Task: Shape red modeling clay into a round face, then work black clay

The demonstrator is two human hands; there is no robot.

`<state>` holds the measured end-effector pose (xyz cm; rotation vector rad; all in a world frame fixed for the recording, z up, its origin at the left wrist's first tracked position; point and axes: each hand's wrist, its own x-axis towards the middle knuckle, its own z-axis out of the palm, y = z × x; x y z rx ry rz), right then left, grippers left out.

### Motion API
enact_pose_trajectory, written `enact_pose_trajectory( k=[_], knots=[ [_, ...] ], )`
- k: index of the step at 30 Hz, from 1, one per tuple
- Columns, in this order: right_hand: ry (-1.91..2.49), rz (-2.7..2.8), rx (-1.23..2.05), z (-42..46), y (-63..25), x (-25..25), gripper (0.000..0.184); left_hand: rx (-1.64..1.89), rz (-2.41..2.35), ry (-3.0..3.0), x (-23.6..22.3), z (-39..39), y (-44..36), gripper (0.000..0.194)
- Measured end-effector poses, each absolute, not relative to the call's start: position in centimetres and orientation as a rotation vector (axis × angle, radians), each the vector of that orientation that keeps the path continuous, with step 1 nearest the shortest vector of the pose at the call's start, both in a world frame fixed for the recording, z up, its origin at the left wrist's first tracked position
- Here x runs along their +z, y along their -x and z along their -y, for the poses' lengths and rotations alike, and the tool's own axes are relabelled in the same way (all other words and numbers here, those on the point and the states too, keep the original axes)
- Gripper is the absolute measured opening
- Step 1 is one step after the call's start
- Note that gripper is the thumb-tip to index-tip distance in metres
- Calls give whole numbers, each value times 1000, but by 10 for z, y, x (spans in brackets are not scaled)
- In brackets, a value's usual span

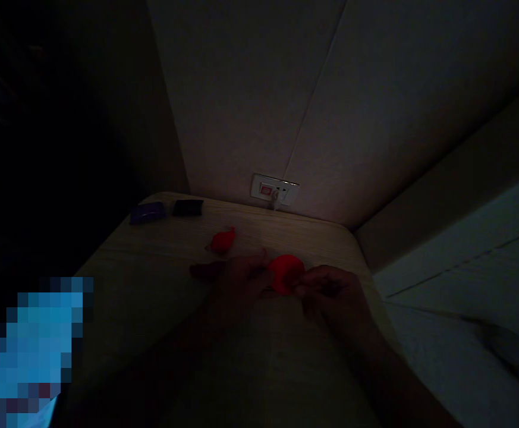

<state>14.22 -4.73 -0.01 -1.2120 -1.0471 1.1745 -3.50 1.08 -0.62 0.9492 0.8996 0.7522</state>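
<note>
Between my hands is a bright red, flat, rounded piece (287,270), perhaps cloth or felt; the dim light hides its kind. My left hand (245,278) grips its left edge with fingers closed. My right hand (330,288) pinches at its right edge, thumb and forefinger together; anything finer between them is too dark to see. A dark, elongated thing (206,270) lies by my left hand, partly hidden behind it. Just beyond sits a small red bundle (222,241) with a pointed tip at its upper right. A thin reddish strand (264,252) shows above my left fingers.
The wooden tabletop (321,235) meets a panelled wall holding a socket plate (274,190) with a plug in it. At the back left corner lie a purple packet (147,212) and a black flat item (188,207). A blurred-out bright blue area (40,339) is at lower left.
</note>
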Motion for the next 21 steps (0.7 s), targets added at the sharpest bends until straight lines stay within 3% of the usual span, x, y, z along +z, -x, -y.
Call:
enact_pose_trajectory(
  k=[5,9,13,19,21],
  knots=[
    [1253,1097,1134,51,-140,0,19,729,-895,-969,-5,-10,35,13],
    [1366,1333,840,56,-140,2,18,744,-920,-995,-8,-10,35,12],
    [1421,1571,535,58,-139,6,31,743,-905,-1001,-8,-9,34,12],
    [1353,1753,148,51,-134,5,3,712,-880,-1090,-1,-8,34,16],
    [1313,1809,70,50,-133,3,7,724,-868,-1130,-1,-7,35,17]
  ],
)
